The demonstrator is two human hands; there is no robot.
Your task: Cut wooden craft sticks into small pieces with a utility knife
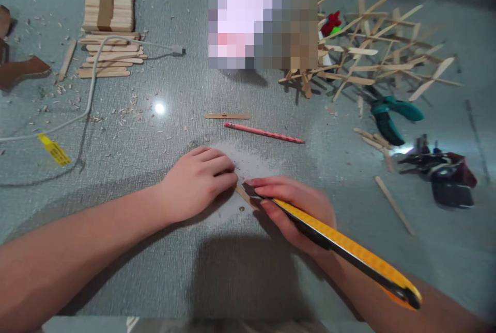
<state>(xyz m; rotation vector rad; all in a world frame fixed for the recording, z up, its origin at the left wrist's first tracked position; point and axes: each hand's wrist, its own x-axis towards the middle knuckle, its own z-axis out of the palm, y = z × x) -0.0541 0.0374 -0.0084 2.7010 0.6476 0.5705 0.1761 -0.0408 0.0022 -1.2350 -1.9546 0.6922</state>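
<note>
A thin wooden stick [246, 197] lies on the table in front of me, amid pale dust. My left hand [203, 183] presses down at its upper left end, fingers curled together. My right hand [296, 206] is closed around a yellow and black utility knife [349, 245], whose handle slants down to the right. The knife's dark blade touches or sits just over the stick near my left fingertips. Beyond my hands lie a pink pencil [265, 132] and a short wooden stick with a dark mark [227, 116].
A banded stick bundle [109, 9] and loose sticks are at the back left, crossed by a white cable [92, 90]. A lattice of sticks [372, 44] stands back right, near green-handled pliers [388, 116] and a dark tool [451, 180]. Wood shavings litter the table [155, 271].
</note>
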